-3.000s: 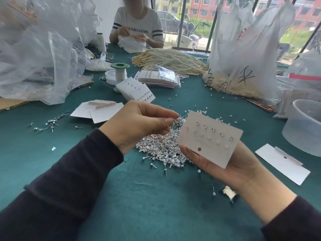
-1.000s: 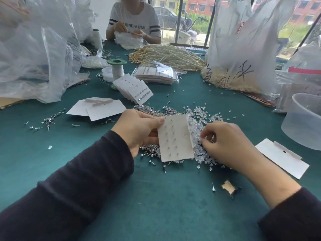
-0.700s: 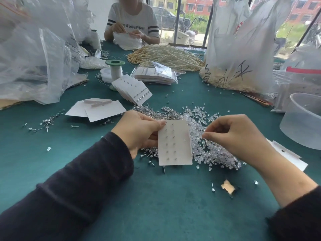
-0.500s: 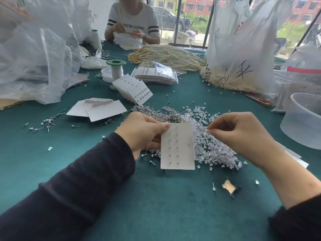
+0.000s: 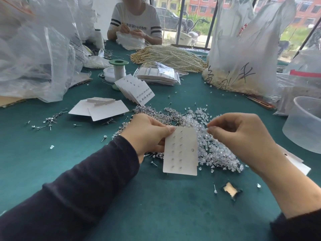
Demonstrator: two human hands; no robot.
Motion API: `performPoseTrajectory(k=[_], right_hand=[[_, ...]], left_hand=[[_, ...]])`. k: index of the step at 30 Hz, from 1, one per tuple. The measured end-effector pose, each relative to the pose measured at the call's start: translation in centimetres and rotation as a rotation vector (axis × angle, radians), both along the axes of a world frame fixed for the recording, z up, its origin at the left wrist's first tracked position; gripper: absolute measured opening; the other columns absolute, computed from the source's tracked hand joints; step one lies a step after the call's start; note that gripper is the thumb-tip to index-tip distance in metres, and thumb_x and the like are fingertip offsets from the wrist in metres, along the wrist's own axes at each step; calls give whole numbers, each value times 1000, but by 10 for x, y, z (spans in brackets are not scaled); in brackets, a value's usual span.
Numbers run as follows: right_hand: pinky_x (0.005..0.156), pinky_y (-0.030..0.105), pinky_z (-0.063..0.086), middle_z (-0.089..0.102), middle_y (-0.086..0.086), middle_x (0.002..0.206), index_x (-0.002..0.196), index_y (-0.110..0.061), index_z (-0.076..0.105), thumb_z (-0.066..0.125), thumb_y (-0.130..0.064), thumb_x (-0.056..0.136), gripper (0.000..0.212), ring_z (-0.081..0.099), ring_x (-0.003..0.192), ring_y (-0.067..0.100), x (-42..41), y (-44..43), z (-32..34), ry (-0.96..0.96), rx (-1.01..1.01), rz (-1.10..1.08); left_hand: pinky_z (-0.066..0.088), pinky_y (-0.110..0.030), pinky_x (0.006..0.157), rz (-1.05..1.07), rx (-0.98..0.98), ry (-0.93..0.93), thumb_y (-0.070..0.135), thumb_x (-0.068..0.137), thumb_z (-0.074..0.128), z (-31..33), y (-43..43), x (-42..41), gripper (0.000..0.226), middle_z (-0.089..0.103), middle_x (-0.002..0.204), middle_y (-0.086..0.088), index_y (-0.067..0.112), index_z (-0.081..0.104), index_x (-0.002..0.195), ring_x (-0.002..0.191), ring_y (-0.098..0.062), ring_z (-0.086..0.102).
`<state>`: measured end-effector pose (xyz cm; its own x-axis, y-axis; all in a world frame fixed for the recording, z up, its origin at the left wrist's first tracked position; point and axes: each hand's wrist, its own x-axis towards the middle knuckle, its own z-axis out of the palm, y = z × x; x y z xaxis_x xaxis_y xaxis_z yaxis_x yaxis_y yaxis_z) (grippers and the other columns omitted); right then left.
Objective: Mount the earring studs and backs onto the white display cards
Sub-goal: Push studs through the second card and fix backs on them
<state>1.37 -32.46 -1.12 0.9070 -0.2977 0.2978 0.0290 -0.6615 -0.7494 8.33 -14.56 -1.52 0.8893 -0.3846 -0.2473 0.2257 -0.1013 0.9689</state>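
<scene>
Left hand (image 5: 147,133) grips the white rectangular display card (image 5: 182,153) by its left edge, posts up. Right hand (image 5: 243,134) has lifted from the clear plastic backs (image 5: 213,153) right of the card, seemingly pinching one; capping posts comes next.

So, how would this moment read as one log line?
left hand: holds display card | right hand: fingertips pinched, contents unclear | backs pile: right of card

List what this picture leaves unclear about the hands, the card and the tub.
1. Head view: whether the right hand pinches anything; whatever its fingertips meet on is too small to see.
2. Head view: the far face of the white card, turned away from the camera.
3. Head view: fingertips of the left hand, behind the card.
4. Head view: the plastic tub, cut off by the right edge.
</scene>
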Motion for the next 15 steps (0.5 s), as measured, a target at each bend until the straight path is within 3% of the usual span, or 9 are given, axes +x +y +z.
performPoseTrajectory(k=[2,8,12,15], right_hand=[[56,7,43,68,-9,63,72,-21,72,70,-10,77,12,58,56,-1,-2,8,1,-75,-3,6],[62,16,50,69,-8,65,72,-20,70,71,-6,75,14,63,62,5,-3,33,-4,-245,76,50],[69,24,52,68,-9,75,73,-16,72,72,-2,74,14,64,70,9,-1,42,-12,-275,-5,58],[68,27,51,66,-5,77,74,-12,73,71,-1,74,12,61,70,11,2,45,-15,-282,-15,69]], left_hand=[[47,-18,38,0,-3,-7,3,82,62,-1,-2,-1,14,66,66,-13,-10,61,81,43,-11,63],[52,-23,42,20,45,-114,4,82,63,-9,-9,-6,13,65,73,-18,-7,62,77,52,-18,63],[57,-43,67,61,106,-272,11,80,66,-11,-13,-7,15,69,79,-23,1,66,69,71,-34,67],[56,-47,72,75,108,-310,14,78,69,-11,-14,-8,14,70,77,-20,4,68,68,76,-36,67]])
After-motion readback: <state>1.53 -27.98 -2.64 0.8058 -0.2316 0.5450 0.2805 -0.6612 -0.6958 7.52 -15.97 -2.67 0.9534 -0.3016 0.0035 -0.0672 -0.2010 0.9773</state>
